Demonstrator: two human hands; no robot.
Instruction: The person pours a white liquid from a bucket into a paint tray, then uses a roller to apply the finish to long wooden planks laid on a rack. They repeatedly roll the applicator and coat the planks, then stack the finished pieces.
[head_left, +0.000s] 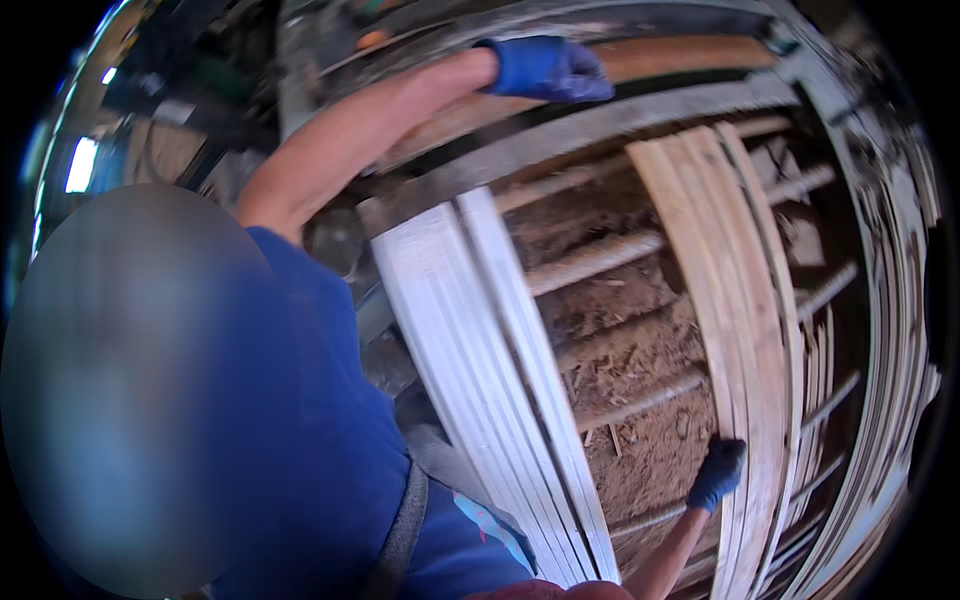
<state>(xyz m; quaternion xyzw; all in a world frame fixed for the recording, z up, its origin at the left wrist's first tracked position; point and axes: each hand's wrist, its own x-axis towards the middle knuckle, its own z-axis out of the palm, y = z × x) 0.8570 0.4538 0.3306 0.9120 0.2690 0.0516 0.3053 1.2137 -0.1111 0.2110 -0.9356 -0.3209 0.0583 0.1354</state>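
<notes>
My right hand (719, 470), in a dark glove with a blue cuff, reaches in from the lower edge. Its fingers are closed at the left edge of a pale wooden board (735, 340), one of several lying side by side. My left hand does not show. Across the frame to the left lie more long boards (455, 350), bright with light. A co-worker in a blue shirt (330, 420) leans in from the left, and that person's blue-gloved hand (560, 72) is stretched out over the far end of the frame.
Round crossbars (600, 262) run beneath the boards, above brown ground strewn with wood chips (650, 440). A thick grey beam (620, 130) crosses the far end, with a brown plank (690, 57) behind it. Long thin strips (880, 330) are stacked along the right side.
</notes>
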